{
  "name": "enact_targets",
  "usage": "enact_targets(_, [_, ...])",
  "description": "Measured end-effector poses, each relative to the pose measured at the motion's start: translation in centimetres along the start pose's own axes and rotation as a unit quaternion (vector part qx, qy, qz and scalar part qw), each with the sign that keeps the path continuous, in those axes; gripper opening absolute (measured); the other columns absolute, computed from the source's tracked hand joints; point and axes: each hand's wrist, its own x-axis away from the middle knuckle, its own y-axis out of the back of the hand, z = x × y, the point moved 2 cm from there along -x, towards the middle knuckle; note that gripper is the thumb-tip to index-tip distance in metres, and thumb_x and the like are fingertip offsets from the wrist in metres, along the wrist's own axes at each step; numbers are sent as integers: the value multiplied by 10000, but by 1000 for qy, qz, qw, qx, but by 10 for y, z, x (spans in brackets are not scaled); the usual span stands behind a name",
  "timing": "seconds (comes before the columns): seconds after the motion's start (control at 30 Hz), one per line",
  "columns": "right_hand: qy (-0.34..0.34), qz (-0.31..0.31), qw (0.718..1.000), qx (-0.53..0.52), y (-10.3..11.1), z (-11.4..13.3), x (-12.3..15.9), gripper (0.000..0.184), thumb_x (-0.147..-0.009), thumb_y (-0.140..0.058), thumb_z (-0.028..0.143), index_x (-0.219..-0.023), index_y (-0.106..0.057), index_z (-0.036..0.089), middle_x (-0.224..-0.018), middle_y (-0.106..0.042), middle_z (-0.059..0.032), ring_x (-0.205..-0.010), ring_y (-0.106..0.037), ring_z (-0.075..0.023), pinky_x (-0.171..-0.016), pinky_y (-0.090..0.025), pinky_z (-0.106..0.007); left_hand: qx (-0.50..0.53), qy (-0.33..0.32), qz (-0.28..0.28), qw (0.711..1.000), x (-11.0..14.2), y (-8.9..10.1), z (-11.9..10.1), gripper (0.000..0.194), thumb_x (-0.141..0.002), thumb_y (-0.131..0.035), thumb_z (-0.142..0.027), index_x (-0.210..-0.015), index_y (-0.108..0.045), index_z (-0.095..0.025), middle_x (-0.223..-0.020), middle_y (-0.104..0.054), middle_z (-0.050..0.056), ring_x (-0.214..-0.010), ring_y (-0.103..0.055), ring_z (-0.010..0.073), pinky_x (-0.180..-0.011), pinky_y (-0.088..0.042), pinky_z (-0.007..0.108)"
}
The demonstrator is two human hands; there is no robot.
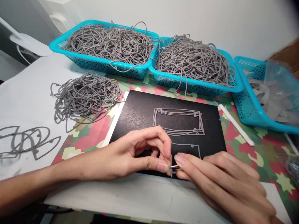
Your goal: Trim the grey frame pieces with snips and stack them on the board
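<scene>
My left hand [142,152] and my right hand [219,177] meet over the near edge of a black mat [140,115]. Both pinch a small grey piece [174,167] between thumb and fingertips. It seems joined to a thin grey rectangular frame [189,147] lying on the mat just behind my fingers. A small stack of similar grey frames [178,122] rests further back on the mat.
Two turquoise baskets [98,63] [198,85] heaped with tangled grey strips stand at the back. A third basket [247,105] at right holds plastic bags. A loose grey tangle [84,96] and flat curved grey pieces [25,140] lie at left. White strip [235,124] right of the mat.
</scene>
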Motion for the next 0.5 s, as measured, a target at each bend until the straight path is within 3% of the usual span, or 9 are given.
enact_targets(0.1, [0, -2, 1000, -2, 0, 1, 0, 424, -1100, -778, 307, -1523, -755, 308, -1191, -891, -66, -826, -748, -210, -689, -647, -323, 0, 2, -2, 1000, 0, 0, 0, 130, -1075, -761, -93, -1060, -668, -183, -1012, -717, -4, -981, -706, 104, -901, -551, 217])
enact_targets(0.3, [-20, -9, 1000, -9, 0, 0, 2, 359, -1068, -793, 168, -1409, -821, 279, -1131, -896, -51, -809, -730, -197, -680, -620, -311, -2, 11, -7, 1000, 0, 0, -2, 129, -1075, -760, -96, -1057, -667, -185, -1006, -715, -8, -979, -711, 108, -896, -551, 229])
enact_targets(0.5, [-25, 3, 999, -24, 1, 0, 6, 366, -1090, -755, 153, -1419, -813, 301, -1143, -898, -28, -805, -731, -181, -689, -625, -291, -30, 21, -3, 999, 1, 0, -3, 127, -1068, -778, -127, -1062, -665, -186, -998, -731, 2, -970, -719, 131, -868, -540, 262])
